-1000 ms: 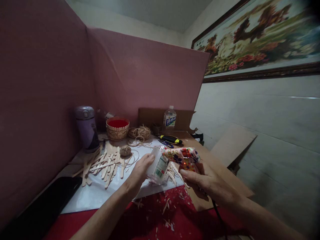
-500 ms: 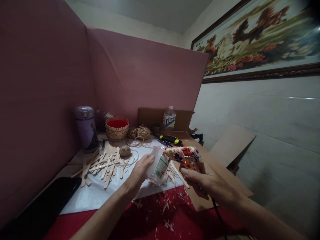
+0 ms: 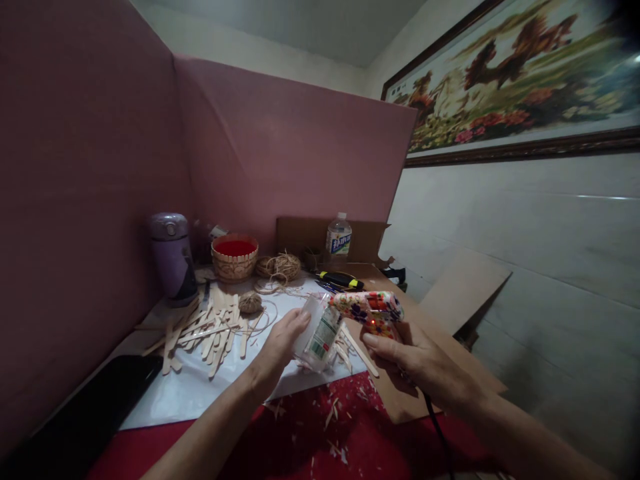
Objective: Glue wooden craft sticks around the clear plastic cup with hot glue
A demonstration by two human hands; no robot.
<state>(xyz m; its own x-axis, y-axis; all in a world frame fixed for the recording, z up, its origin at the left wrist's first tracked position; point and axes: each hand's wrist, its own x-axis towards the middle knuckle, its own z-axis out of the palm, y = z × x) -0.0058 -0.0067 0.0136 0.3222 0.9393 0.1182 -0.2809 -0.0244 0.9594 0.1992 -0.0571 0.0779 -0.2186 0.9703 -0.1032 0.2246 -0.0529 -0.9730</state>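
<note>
Left hand (image 3: 290, 330), clear container (image 3: 317, 337), green-and-white label (image 3: 325, 335)

This looks like a craft corner in a home: a framed horse picture (image 3: 520, 80) hangs at upper right on a pale tiled wall (image 3: 565, 227), while pink panels (image 3: 295, 147) enclose a worktop spread with craft sticks (image 3: 217, 333) and twine (image 3: 286, 266) at lower left and centre.

Red-covered table (image 3: 280, 440) carrying white sheet (image 3: 175, 397), cardboard (image 3: 397, 393), shavings (image 3: 333, 413).
</note>
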